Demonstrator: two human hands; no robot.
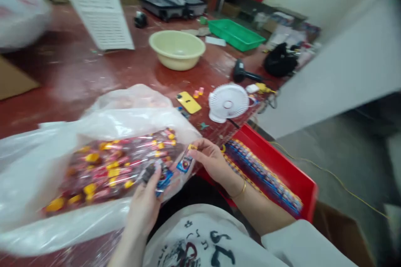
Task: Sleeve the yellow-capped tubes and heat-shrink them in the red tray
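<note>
At the near worktop edge, I see my right hand (210, 159) pinching a small blue sachet (185, 163) upright, my left hand (147, 200) gripping another blue packet (164, 179) just beside it.

Bag (37, 167) left of tray (282, 171); bowl (177, 49) behind.

I was looking at a small packing workshop: a worn red table (72, 71) held a bulk bag (103, 167) of wrapped sweets, trays (236, 33), cartons (14, 81).
</note>
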